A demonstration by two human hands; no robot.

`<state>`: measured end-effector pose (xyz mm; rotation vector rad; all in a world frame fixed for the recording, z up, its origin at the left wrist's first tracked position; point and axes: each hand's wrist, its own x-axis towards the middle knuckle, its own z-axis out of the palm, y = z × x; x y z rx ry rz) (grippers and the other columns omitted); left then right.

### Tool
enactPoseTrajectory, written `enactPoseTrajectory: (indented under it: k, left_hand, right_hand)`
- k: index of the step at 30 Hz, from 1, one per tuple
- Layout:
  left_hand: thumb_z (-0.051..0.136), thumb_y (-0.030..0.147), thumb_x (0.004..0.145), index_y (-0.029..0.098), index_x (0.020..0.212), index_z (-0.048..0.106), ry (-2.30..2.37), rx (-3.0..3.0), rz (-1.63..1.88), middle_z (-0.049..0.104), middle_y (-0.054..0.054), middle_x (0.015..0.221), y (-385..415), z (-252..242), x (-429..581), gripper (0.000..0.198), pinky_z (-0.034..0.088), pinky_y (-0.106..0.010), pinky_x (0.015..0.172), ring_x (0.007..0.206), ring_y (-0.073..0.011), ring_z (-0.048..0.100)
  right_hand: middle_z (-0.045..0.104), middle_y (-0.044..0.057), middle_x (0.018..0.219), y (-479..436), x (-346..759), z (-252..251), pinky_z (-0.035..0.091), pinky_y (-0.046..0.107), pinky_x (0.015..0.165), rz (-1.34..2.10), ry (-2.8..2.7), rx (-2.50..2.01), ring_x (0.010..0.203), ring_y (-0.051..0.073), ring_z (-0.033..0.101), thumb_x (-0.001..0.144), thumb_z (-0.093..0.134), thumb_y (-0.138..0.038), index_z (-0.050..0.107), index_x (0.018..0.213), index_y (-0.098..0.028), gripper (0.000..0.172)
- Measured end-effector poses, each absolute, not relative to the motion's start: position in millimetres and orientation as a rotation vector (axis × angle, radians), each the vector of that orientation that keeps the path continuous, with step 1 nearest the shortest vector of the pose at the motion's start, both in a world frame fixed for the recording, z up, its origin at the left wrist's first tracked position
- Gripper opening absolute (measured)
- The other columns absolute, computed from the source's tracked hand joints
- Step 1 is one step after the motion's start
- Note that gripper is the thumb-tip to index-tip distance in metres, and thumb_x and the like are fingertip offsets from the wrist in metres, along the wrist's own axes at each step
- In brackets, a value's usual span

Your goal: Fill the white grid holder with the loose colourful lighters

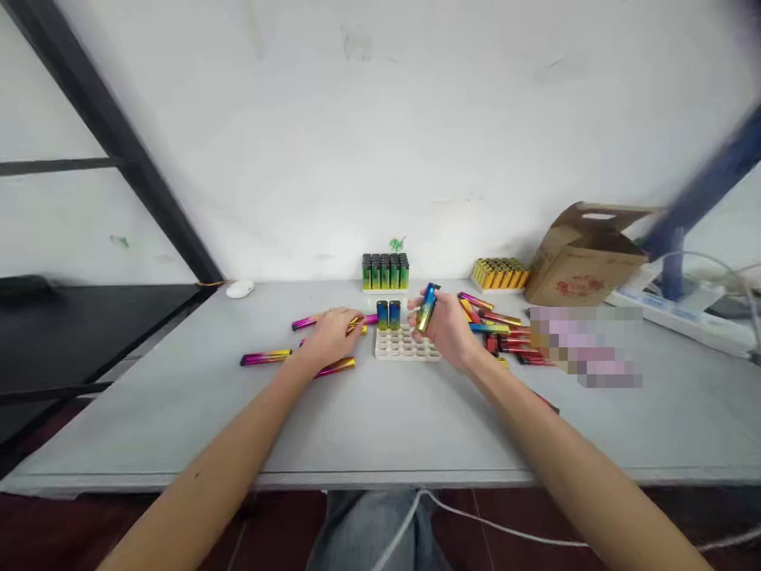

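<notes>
In my right hand (449, 325) is a blue-and-gold metallic lighter (426, 308), pinched between thumb and fingers and tilted above the tray. Below it lies a white tray with rows of holes (404, 353). Two blue lighters (388, 316) stand upright in the tray's back left corner. My left hand (334, 337) is closed over the purple-and-gold lighters left of the tray, its fingertips round a gold one (355, 323). Other purple-and-gold lighters (265, 358) lie flat around that hand. Part of the left pile is hidden under my fingers.
Behind the tray stands a block of green lighters with black tops (385, 274). A yellow set (500, 275) sits farther right, beside an open cardboard box (586, 266). Loose red lighters (517, 341) lie right of my right hand. A white mouse (240, 289) and power strip (683, 317) are at the sides.
</notes>
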<state>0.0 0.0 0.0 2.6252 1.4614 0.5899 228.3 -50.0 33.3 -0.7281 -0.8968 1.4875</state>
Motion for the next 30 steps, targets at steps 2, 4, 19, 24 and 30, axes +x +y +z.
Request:
enactPoseTrajectory:
  k: [2,4,19,24,30]
  left_hand:
    - [0.040,0.032,0.095,0.018,0.111,0.067,1.444,2.637,0.597,0.070,-0.010,0.104,1.3,-0.2,0.3,0.034,0.046,-0.042,0.090,0.100,-0.0274,0.061]
    - [0.040,0.032,0.095,0.019,0.110,0.067,1.435,2.643,0.601,0.070,-0.010,0.103,2.4,-0.9,0.2,0.033,0.047,-0.042,0.089,0.099,-0.0271,0.062]
    - [0.046,0.035,0.095,0.019,0.110,0.065,1.480,2.585,0.791,0.059,-0.011,0.121,-1.7,-3.8,5.8,0.029,0.043,-0.046,0.101,0.119,-0.0293,0.051]
    - [0.045,0.037,0.096,0.019,0.112,0.064,1.372,2.593,0.879,0.058,-0.011,0.120,-7.2,-3.1,12.6,0.031,0.041,-0.045,0.105,0.120,-0.0275,0.051]
    - [0.045,0.036,0.095,0.018,0.110,0.064,1.320,2.606,0.860,0.058,-0.012,0.120,-12.8,-2.0,18.2,0.030,0.043,-0.047,0.103,0.119,-0.0282,0.051]
  right_hand:
    - [0.065,0.000,0.088,-43.1,231.8,28.7,0.048,0.025,0.048,1.454,-0.884,-0.760,0.062,0.014,0.060,0.086,0.048,-0.037,0.045,0.091,-0.024,0.015]
    - [0.064,0.001,0.095,-38.4,234.7,24.6,0.053,0.028,0.056,1.368,-0.952,-0.821,0.072,0.015,0.063,0.086,0.051,-0.039,0.047,0.091,-0.024,0.017]
    - [0.072,0.007,0.096,-26.7,246.1,4.3,0.049,0.035,0.081,0.646,-1.670,-1.169,0.086,0.020,0.063,0.085,0.057,-0.035,0.069,0.107,-0.017,0.030]
    - [0.073,0.005,0.094,-29.2,243.6,6.9,0.049,0.032,0.081,0.663,-1.732,-1.122,0.088,0.020,0.066,0.085,0.056,-0.028,0.070,0.096,-0.017,0.021]
    - [0.074,0.004,0.086,-28.4,241.0,3.3,0.050,0.032,0.079,0.596,-1.795,-1.214,0.088,0.021,0.068,0.085,0.056,-0.026,0.069,0.086,-0.018,0.015]
